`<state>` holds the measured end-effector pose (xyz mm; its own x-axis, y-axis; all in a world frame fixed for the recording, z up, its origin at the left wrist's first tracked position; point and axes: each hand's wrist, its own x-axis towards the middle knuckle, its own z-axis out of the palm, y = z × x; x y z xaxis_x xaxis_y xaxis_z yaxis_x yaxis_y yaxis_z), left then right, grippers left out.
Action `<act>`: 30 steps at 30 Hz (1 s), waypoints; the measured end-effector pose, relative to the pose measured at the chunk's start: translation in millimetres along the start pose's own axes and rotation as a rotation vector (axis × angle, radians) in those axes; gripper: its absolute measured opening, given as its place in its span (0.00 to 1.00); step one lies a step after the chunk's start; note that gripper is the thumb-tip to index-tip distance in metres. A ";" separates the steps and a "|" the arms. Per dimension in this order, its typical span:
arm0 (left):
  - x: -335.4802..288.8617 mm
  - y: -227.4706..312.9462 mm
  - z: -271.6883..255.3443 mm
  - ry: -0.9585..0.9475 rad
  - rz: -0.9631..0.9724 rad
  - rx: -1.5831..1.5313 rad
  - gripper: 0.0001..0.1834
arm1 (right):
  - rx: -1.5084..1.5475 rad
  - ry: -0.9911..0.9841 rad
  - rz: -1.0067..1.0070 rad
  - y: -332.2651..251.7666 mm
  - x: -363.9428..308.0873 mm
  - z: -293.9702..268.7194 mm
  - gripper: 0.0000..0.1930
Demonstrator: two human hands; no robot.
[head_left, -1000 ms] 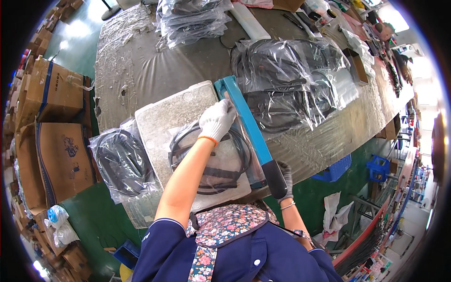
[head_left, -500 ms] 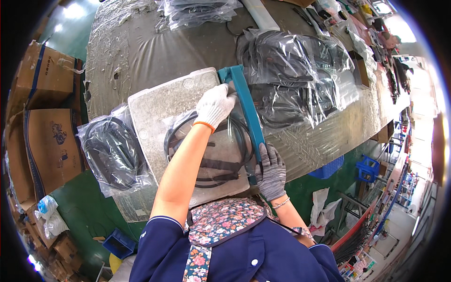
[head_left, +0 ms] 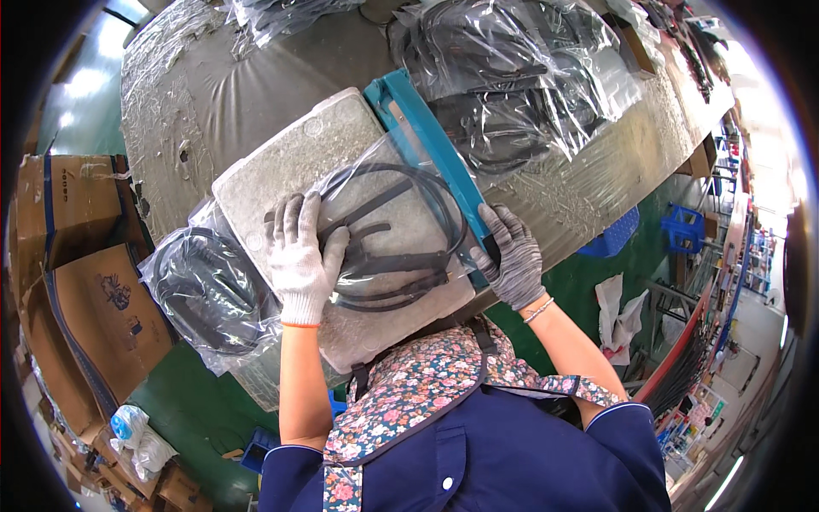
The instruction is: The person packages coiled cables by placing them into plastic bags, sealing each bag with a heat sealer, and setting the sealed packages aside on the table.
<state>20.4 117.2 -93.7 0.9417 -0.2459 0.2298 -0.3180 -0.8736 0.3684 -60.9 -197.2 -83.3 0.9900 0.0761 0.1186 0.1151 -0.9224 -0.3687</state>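
Left hand (head_left: 300, 260) has slid down from the sealer's top end; it now lies flat, fingers spread, on the clear bag of black cable (head_left: 388, 235) atop the grey foam pad (head_left: 294, 162). Right hand (head_left: 510, 260) stays closed around the teal sealer bar (head_left: 424, 141), pressed down over the bag's edge: sealing looks underway.

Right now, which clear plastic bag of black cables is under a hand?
The bag on the grey foam pad, pressed by the white-gloved left hand; others lie untouched.

Glossy clear plastic bag (head_left: 401, 230), matt black rubbery cable (head_left: 401, 256), rough grey foam board (head_left: 299, 162), knitted cloth gloves, crinkled shiny table wrap (head_left: 213, 94)
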 end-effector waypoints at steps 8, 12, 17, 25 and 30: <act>-3.5 -7.8 -0.1 -0.124 -0.019 0.155 0.33 | -0.003 0.020 -0.020 -0.1 -5.4 1.2 0.32; 3.0 -12.8 -5.7 -0.190 0.039 0.159 0.34 | 0.001 0.024 0.000 -1.5 -5.7 0.1 0.31; 2.7 -24.6 -3.7 -0.203 0.099 0.150 0.34 | 0.006 -0.010 0.043 -3.9 -4.5 -2.0 0.32; 2.5 -23.8 0.7 -0.166 0.072 0.174 0.34 | 0.024 -0.006 0.040 -0.5 -4.2 1.7 0.32; 5.9 -13.0 -7.0 -0.164 0.098 0.230 0.35 | 0.065 0.030 0.025 2.0 -5.5 3.1 0.32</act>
<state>29.4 130.1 -90.9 0.9189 -0.3819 0.0990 -0.3926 -0.9099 0.1338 -65.9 -198.3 -87.5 0.9899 0.0407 0.1355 0.0959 -0.8975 -0.4306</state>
